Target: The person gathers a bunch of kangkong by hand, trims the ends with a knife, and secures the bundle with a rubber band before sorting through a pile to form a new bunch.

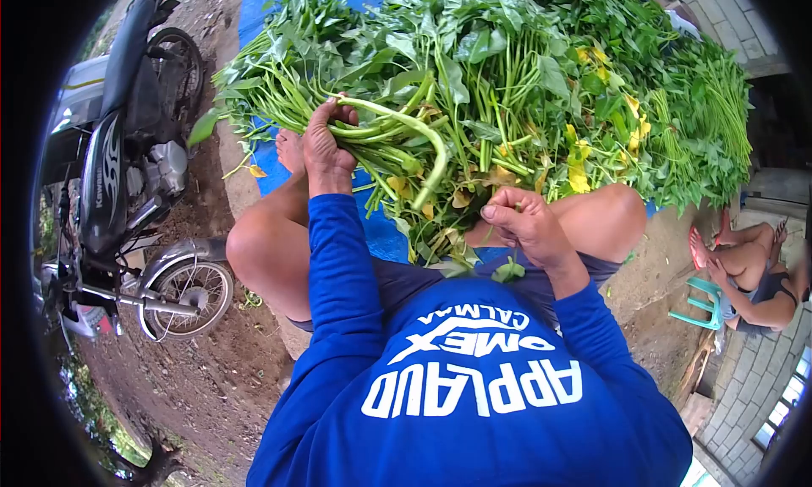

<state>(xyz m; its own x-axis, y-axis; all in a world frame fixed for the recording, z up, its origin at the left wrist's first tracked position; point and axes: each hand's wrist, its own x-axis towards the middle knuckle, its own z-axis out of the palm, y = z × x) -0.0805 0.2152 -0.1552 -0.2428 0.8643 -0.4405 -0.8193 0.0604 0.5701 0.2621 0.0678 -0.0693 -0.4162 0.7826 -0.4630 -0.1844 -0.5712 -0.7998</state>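
My left hand (328, 145) is closed around a bunch of leafy green stems (381, 132) that look like water spinach. One thick pale stem (436, 153) arches out of that bunch to the right and bends down. Over my lap, my right hand (529, 225) has its thumb and fingers pinched together; whatever is between them is too small or hidden to make out. Just below that hand is a small green leaf (508, 271). Loose stems and yellowed leaves (440, 225) lie between my legs, partly under the bunch.
A big heap of greens (507, 47) lies on a blue tarp (258, 13) before me, with yellow leaves (578, 174) mixed in. A motorcycle (127, 166) stands at left on bare soil. At right, another person (753, 276) sits by a green plastic stool (704, 301).
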